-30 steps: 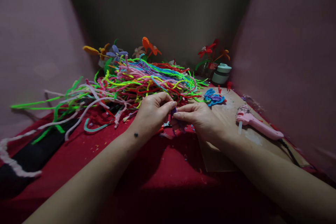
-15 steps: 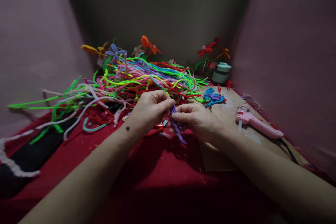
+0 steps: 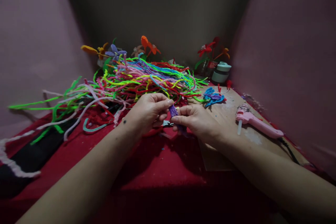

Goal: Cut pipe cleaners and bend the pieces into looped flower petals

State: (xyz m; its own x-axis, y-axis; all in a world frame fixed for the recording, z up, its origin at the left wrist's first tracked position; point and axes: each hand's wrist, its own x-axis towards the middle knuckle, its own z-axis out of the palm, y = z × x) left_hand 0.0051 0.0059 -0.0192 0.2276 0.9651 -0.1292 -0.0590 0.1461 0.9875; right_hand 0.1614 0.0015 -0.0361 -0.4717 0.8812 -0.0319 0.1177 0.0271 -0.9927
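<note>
My left hand and my right hand meet over the red cloth, both pinching a short purple pipe cleaner between fingertips. The fingers of each hand are closed on it. A small metal cutter lies on the cloth just below the hands. Behind them spreads a big tangled pile of coloured pipe cleaners. A blue and purple pipe-cleaner piece lies to the right of the pile.
A pink glue gun rests on a cardboard sheet at the right. A pale green jar and finished pipe-cleaner flowers stand at the back. Pink walls close in left and right. A black cloth lies at the left.
The dangling purple end seen half a second ago has been drawn up between my fingers. Both hands stayed near the same spot, working the purple piece.
</note>
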